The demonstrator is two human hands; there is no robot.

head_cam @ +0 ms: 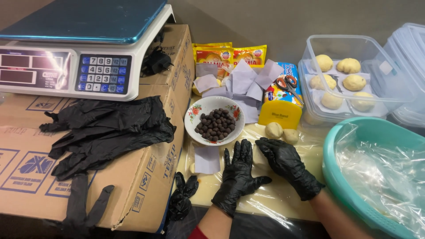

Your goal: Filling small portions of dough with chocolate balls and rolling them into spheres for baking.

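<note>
Both my hands wear black gloves and rest on a plastic-covered board (265, 201). My left hand (237, 175) lies flat with fingers spread, beside a pale piece of dough (260, 158) that sits between the hands. My right hand (285, 161) presses down on that dough from the right, fingers curved over it. Just beyond are two small dough balls (273, 129) and a white floral bowl (197, 116) filled with several dark brown balls. A square of pale paper (207, 159) lies left of my left hand.
A cardboard box (146, 181) at left carries loose black gloves (106, 130) and a digital scale (84, 48). Behind are yellow packets (230, 55), paper squares (248, 82), scissors (287, 84), a yellow scraper (280, 114), a clear tub (376, 95) of dough balls, and a teal basin (332, 163) lined with plastic.
</note>
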